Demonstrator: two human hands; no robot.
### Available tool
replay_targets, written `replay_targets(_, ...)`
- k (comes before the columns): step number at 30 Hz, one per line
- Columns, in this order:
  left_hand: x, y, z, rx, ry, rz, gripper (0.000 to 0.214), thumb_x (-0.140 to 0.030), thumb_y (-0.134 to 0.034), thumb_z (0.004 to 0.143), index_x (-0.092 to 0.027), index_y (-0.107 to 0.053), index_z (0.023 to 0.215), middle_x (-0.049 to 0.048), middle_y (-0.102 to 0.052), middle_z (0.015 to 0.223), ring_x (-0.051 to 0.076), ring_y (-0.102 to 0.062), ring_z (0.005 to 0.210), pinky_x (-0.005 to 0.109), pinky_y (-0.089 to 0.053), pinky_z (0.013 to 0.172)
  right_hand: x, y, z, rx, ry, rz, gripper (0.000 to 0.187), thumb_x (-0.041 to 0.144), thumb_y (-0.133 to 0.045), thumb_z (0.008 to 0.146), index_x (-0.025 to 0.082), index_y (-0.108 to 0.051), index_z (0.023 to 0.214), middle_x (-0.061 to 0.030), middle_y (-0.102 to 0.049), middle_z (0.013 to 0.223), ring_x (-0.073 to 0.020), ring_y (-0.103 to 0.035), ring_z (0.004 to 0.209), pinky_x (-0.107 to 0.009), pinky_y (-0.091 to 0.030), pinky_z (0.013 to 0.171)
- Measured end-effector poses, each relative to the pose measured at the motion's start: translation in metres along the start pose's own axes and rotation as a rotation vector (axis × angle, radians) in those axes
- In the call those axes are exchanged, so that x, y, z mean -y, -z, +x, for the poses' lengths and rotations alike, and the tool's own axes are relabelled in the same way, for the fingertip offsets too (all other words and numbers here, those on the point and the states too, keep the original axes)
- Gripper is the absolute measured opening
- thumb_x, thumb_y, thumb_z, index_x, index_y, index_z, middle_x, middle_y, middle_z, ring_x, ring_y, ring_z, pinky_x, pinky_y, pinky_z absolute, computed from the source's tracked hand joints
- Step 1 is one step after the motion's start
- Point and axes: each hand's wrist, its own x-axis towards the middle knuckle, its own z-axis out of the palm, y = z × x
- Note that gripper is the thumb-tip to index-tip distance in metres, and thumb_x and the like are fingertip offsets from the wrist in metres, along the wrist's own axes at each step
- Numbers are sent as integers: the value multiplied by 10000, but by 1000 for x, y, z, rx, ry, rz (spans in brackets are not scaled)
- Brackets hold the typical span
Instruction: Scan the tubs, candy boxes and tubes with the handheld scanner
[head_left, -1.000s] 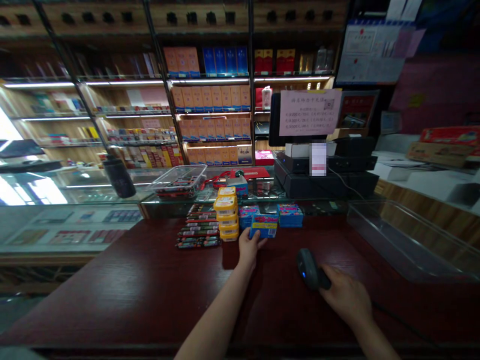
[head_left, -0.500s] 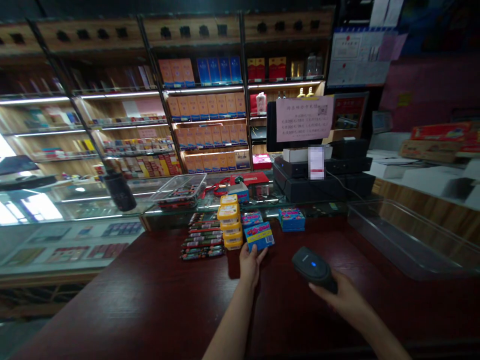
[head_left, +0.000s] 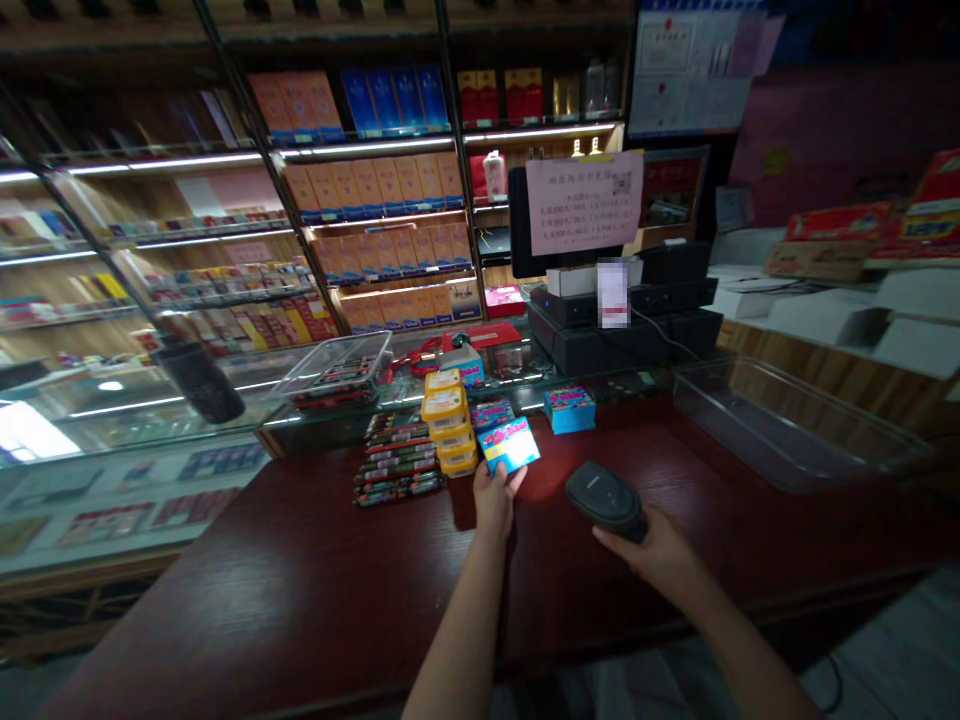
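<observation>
My left hand (head_left: 493, 497) grips a small blue box (head_left: 509, 445) by its lower edge and holds it tilted above the dark red counter (head_left: 300, 570). My right hand (head_left: 651, 545) is closed round the handle of a black barcode scanner (head_left: 606, 496), whose head points left at the box. A bright patch of light falls on the box face. Just behind the box stand a stack of yellow tins (head_left: 447, 435), a pile of dark striped packets (head_left: 396, 457) and two more stacks of blue boxes (head_left: 569, 408).
A clear plastic tray (head_left: 787, 425) lies at the counter's right. Behind it sit a black till and screen (head_left: 622, 320) with a pink notice. A glass display case (head_left: 135, 420) with a dark cup (head_left: 199, 380) runs left. Shelves of boxed goods fill the back wall.
My left hand lifted the blue box off the stack and tilted it up. My right hand raised the scanner from the counter and aimed it; light now hits the box.
</observation>
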Motion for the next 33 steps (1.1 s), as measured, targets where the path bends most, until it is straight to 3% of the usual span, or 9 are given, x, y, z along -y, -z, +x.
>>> replay_targets(3, -1, 0, 0, 10, 9, -1, 333, -285, -736, 686, -177, -579, 958, 41, -634, 1052, 195, -604, 1013, 509, -497, 927, -3, 0, -1, 3, 3, -19, 361, 444, -621, 698, 165, -654, 925, -40, -700, 663, -225, -674, 750, -298, -517, 640)
replay_targets(7, -3, 0, -1, 32, 12, 2, 391, -324, -763, 652, -165, -577, 957, 45, -639, 1024, 203, -621, 984, 511, -498, 921, -4, 12, 3, 62, 93, -67, 375, 411, -620, 711, 164, -648, 991, -86, -721, 941, -226, -660, 896, -314, -496, 775)
replay_targets(9, -4, 0, -2, 43, 9, 5, 409, -326, -771, 644, -166, -572, 964, 42, -639, 1024, 198, -629, 967, 511, -499, 921, -2, 22, 9, 99, 126, -234, 375, 392, -612, 720, 172, -639, 1024, -91, -709, 1004, -231, -650, 928, -314, -474, 776)
replay_targets(14, -6, -3, -4, 44, 21, 43, 438, -403, -739, 681, -177, -528, 993, 47, -639, 1016, 187, -667, 883, 500, -517, 892, -4, 37, 22, 48, 150, -810, 238, 271, -547, 748, 222, -629, 965, -54, -707, 873, -223, -656, 821, -294, -415, 668)
replay_targets(19, -4, -5, -6, -3, 4, 107, 483, -474, -701, 702, -193, -461, 1012, 51, -646, 977, 183, -685, 801, 466, -552, 810, -27, 35, 23, 35, 208, -867, 360, 159, -505, 723, 198, -615, 1063, -74, -690, 996, -221, -631, 932, -316, -424, 787)
replay_targets(24, -2, -10, -8, -5, -50, 179, 533, -326, -802, 585, -197, -455, 967, 23, -648, 913, 183, -669, 837, 408, -557, 790, -59, 29, 25, 38, 300, -894, 446, 144, -492, 724, 189, -585, 1158, -78, -671, 1073, -230, -597, 1002, -345, -415, 865)
replay_targets(29, -10, -31, 8, 13, -251, 431, 404, -309, -758, 604, -191, -510, 900, 15, -650, 820, 182, -653, 752, 328, -534, 723, -78, 23, 30, -21, 324, -873, 463, 132, -507, 695, 201, -601, 1142, -67, -673, 1082, -219, -603, 986, -336, -423, 873)
replay_targets(33, -30, -61, 31, 104, -522, 873, 149, -300, -636, 735, -196, -557, 808, 6, -617, 738, 163, -602, 692, 281, -481, 678, -85, 20, 31, -48, 339, -870, 473, 142, -517, 698, 203, -601, 1159, -61, -676, 1095, -221, -606, 989, -337, -427, 883)
